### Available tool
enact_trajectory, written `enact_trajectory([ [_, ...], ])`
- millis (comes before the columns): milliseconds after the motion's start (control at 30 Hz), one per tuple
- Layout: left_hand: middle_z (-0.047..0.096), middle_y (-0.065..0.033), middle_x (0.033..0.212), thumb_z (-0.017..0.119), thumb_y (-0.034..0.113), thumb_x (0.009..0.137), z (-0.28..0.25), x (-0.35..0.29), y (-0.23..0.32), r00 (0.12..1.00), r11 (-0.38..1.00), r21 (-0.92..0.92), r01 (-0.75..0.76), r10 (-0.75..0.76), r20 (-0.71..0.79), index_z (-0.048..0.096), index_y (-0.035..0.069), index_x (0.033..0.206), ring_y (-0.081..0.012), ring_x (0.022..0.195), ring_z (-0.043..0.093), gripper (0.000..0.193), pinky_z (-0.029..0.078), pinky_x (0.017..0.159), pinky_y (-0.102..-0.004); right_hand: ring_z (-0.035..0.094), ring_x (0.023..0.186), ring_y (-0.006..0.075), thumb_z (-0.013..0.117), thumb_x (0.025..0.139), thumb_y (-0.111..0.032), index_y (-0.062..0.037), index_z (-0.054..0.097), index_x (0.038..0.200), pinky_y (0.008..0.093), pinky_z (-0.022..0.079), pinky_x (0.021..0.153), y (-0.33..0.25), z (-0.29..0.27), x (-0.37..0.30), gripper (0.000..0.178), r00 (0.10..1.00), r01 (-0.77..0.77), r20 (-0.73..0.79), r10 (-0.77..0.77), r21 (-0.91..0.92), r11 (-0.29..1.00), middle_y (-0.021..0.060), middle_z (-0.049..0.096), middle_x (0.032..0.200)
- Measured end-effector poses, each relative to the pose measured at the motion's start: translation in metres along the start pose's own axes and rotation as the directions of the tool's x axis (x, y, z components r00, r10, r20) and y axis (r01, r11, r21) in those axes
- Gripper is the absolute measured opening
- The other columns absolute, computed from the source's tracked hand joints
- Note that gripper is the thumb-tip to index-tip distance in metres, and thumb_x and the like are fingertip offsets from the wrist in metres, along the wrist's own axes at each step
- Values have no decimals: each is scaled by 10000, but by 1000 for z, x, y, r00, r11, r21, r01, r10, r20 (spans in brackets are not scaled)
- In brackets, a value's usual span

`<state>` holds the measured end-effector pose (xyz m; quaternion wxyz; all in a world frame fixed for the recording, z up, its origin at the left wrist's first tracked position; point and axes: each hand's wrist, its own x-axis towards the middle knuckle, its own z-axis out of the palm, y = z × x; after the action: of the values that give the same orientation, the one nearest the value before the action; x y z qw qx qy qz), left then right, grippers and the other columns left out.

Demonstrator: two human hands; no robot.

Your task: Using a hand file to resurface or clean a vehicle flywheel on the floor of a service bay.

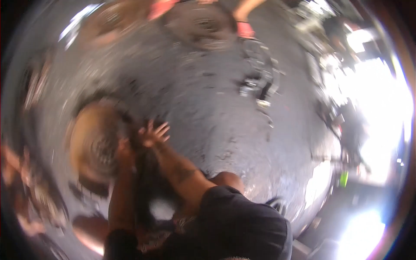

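A large round brown disc-shaped part (84,138) with a ringed, dark centre stands or lies on the floor to my left; blur hides its exact kind. My left hand (125,151) is at its right side and seems to touch it, but motion smears the fingers. Just to the right, my right hand (154,134) has its fingers spread, with nothing in it. A dark gap lies between this hand and the disc.
Similar round brown parts (201,28) sit at the far side, near another person's arm or leg with something red (245,30). Blurred metal items (255,84) lie on the dark, dirty floor (195,99). Clutter and bright glare fill the right; a small green thing (343,178) shows there.
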<state>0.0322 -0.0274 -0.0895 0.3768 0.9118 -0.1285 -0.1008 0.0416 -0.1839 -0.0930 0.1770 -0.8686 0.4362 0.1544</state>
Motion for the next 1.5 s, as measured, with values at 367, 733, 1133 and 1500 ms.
enact_trajectory([
  [367,616,-271,1197,467,254,1007,-39,20,27,898,967,-36,254,-249,-364,333,174,1511,-476,1026,609,528,502,851,-520,-248,1398,555,162,958,-692,-298,-91,1567,717,57,1105,-19,-40,-20,768,782,113,612,-114,41,993,359,-305,1499],
  [733,511,-186,1402,383,318,1044,4,89,6,919,952,-57,301,-305,-248,562,66,1318,-367,1276,495,413,358,1101,-445,395,1361,486,201,932,-722,-386,419,1470,735,271,997,9,84,27,671,586,-38,-810,2,-25,999,307,355,1504],
  [1133,359,-251,1514,315,278,1060,-77,83,33,771,784,-289,549,-609,-188,272,26,1519,-403,1333,448,525,383,1094,-478,-258,1456,395,289,975,-657,-328,-35,1574,666,-7,1132,2,-78,-22,757,815,-34,568,-118,250,968,229,-290,1566],
  [1500,316,-305,1511,389,233,1045,-70,93,-17,869,847,-279,453,-490,-76,294,-36,1486,-436,1340,419,525,374,1096,-473,-235,1458,422,266,956,-695,-298,-26,1579,666,11,1135,-5,-71,-23,794,826,6,545,-144,247,969,254,-262,1570],
])
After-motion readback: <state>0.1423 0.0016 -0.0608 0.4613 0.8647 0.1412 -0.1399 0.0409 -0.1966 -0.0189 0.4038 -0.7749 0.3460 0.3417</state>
